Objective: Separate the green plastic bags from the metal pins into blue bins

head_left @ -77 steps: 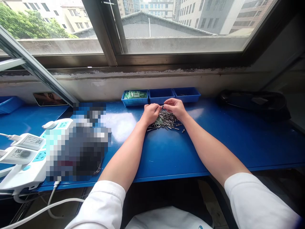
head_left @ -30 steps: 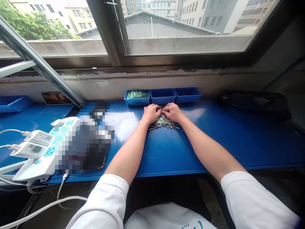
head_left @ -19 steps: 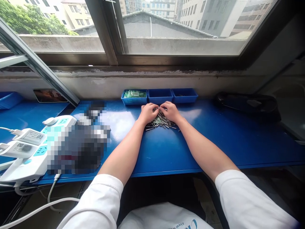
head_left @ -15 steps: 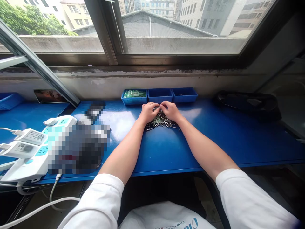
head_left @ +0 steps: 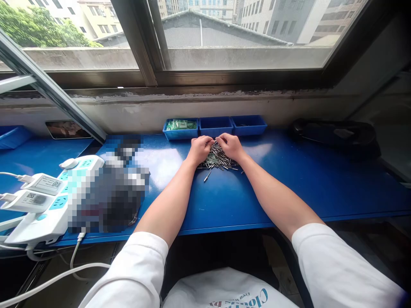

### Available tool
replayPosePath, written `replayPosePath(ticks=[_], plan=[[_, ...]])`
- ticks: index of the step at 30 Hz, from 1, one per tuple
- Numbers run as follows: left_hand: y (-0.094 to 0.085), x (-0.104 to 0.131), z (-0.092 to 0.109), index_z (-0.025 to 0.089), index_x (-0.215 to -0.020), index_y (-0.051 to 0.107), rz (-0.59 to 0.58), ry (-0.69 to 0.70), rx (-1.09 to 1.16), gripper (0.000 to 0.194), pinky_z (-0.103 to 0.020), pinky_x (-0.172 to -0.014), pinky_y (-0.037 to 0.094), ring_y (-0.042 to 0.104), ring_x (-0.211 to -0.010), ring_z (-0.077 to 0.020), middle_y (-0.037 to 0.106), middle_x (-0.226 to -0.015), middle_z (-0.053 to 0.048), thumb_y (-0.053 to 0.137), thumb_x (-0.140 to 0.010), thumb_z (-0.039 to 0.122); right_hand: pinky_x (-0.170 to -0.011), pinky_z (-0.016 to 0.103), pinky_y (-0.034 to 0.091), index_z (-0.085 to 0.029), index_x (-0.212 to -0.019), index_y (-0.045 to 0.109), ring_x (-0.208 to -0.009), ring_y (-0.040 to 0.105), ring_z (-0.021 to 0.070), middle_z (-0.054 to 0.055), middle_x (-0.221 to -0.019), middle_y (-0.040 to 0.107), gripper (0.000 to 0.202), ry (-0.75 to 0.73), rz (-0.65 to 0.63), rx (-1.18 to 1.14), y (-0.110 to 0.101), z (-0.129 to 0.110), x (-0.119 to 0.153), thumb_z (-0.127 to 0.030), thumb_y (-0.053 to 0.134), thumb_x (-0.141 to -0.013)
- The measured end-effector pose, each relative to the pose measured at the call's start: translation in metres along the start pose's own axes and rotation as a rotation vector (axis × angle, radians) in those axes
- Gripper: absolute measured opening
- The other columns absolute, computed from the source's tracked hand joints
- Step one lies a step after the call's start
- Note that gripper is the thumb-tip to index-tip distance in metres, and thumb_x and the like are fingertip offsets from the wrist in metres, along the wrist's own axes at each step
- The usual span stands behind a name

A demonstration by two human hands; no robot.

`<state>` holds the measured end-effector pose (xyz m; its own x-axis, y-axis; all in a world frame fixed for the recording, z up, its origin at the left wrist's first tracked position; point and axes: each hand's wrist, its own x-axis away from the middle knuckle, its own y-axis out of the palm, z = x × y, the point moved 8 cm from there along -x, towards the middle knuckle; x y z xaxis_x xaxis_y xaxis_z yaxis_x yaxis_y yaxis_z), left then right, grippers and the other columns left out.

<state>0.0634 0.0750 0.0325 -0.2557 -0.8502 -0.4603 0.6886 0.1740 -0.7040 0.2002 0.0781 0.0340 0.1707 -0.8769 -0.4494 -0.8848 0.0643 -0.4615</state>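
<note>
A heap of thin, dark and silvery metal pins (head_left: 221, 161), with bits of green among them, lies on the blue table. My left hand (head_left: 201, 149) rests at the heap's left side, fingers curled in and thumb pressed against them. At the heap's far right side, my right hand (head_left: 230, 146) is closed too, its fingertips almost meeting those of the left. Whatever the fingertips pinch is too small or hidden to make out. One loose pin (head_left: 207, 176) lies apart, on the near side of the heap.
Behind the hands stand a blue bin of green circuit boards (head_left: 181, 124), a middle blue bin (head_left: 215, 132) and a right blue bin (head_left: 249, 131). A white power strip (head_left: 48, 222) and blurred items are to the left. A black case (head_left: 337, 139) lies at the right.
A single pin now lies separate in front of the heap. My left fingers have curled in more, and both hands have shifted only slightly.
</note>
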Motion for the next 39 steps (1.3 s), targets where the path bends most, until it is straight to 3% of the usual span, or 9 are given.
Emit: replayPosePath(ticks=[4, 9, 14, 17, 21, 28, 32, 35, 39], plan=[[-0.001, 0.000, -0.002, 0.022, -0.089, 0.069, 0.019, -0.018, -0.008, 0.020, -0.034, -0.093, 0.043, 0.065, -0.094, -0.0198, 0.073, -0.095, -0.004, 0.050, -0.091, 0.029, -0.062, 0.029, 0.044, -0.021, -0.074, 0.065, -0.062, 0.055, 0.0148, 0.000, -0.068, 0.064, 0.028, 0.041, 0.054, -0.239, -0.008, 0.000, 0.000, -0.049, 0.069, -0.073], [0.001, -0.001, -0.005, 0.022, -0.096, 0.069, 0.003, -0.046, -0.010, 0.024, -0.034, -0.091, 0.045, 0.065, -0.099, -0.0207, 0.073, -0.100, -0.005, 0.051, -0.092, 0.037, -0.070, 0.033, 0.049, -0.020, -0.071, 0.069, -0.068, 0.060, 0.0178, 0.003, -0.071, 0.068, 0.023, 0.078, 0.091, -0.315, -0.014, 0.008, -0.002, -0.043, 0.070, -0.072], [0.002, -0.001, -0.015, 0.020, -0.110, 0.066, 0.012, -0.138, -0.041, 0.029, -0.034, -0.090, 0.047, 0.063, -0.104, -0.0218, 0.070, -0.111, -0.008, 0.053, -0.090, 0.037, -0.093, 0.042, 0.047, -0.018, -0.102, 0.070, -0.098, 0.059, 0.0252, 0.009, -0.105, 0.071, 0.034, 0.070, 0.344, 0.019, -0.048, 0.020, -0.003, -0.034, 0.062, -0.074], [0.006, 0.000, -0.017, 0.019, -0.111, 0.066, -0.043, -0.158, -0.085, 0.031, -0.034, -0.092, 0.048, 0.063, -0.104, -0.0223, 0.069, -0.114, -0.008, 0.053, -0.089, 0.037, -0.104, 0.051, 0.039, -0.018, -0.122, 0.062, -0.121, 0.045, 0.0314, 0.011, -0.126, 0.064, 0.051, 0.133, 0.362, 0.264, -0.060, 0.028, -0.003, -0.032, 0.059, -0.073], [0.009, 0.001, -0.014, 0.018, -0.110, 0.068, -0.102, -0.124, -0.124, 0.033, -0.033, -0.094, 0.048, 0.064, -0.103, -0.0233, 0.069, -0.115, -0.008, 0.052, -0.089, 0.038, -0.099, 0.061, 0.035, -0.018, -0.136, 0.050, -0.120, 0.039, 0.0361, 0.012, -0.143, 0.051, 0.066, 0.271, 0.325, 0.484, -0.067, 0.046, -0.003, -0.032, 0.058, -0.072], [0.012, 0.001, -0.013, 0.019, -0.108, 0.069, -0.111, -0.091, -0.169, 0.032, -0.032, -0.095, 0.048, 0.064, -0.104, -0.0237, 0.070, -0.113, -0.008, 0.051, -0.088, 0.036, -0.097, 0.063, 0.034, -0.018, -0.141, 0.041, -0.124, 0.033, 0.0397, 0.018, -0.156, 0.027, 0.074, 0.290, 0.272, 0.573, -0.058, 0.053, -0.005, -0.035, 0.062, -0.073], [0.013, 0.001, -0.010, 0.018, -0.108, 0.070, -0.116, -0.084, -0.179, 0.032, -0.033, -0.095, 0.048, 0.065, -0.103, -0.0238, 0.070, -0.112, -0.008, 0.051, -0.088, 0.036, -0.102, 0.058, 0.035, -0.015, -0.121, 0.058, -0.122, 0.039, 0.0365, 0.019, -0.136, 0.047, 0.046, 0.092, 0.283, 0.496, -0.045, 0.031, -0.005, -0.030, 0.059, -0.077], [0.012, 0.002, -0.009, 0.019, -0.108, 0.070, -0.121, -0.082, -0.183, 0.032, -0.032, -0.094, 0.049, 0.065, -0.103, -0.0235, 0.071, -0.111, -0.008, 0.052, -0.087, 0.035, -0.102, 0.052, 0.039, -0.018, -0.100, 0.068, -0.109, 0.050, 0.0314, 0.013, -0.109, 0.061, 0.026, -0.047, 0.136, 0.433, -0.021, 0.017, -0.002, -0.028, 0.059, -0.078], [0.012, 0.002, -0.008, 0.018, -0.107, 0.071, -0.113, -0.073, -0.164, 0.031, -0.031, -0.092, 0.050, 0.065, -0.102, -0.0233, 0.072, -0.110, -0.008, 0.052, -0.086, 0.032, -0.097, 0.048, 0.043, -0.019, -0.100, 0.073, -0.105, 0.053, 0.0311, 0.011, -0.103, 0.065, 0.030, -0.028, -0.064, 0.468, 0.007, 0.017, 0.004, -0.035, 0.064, -0.077]])
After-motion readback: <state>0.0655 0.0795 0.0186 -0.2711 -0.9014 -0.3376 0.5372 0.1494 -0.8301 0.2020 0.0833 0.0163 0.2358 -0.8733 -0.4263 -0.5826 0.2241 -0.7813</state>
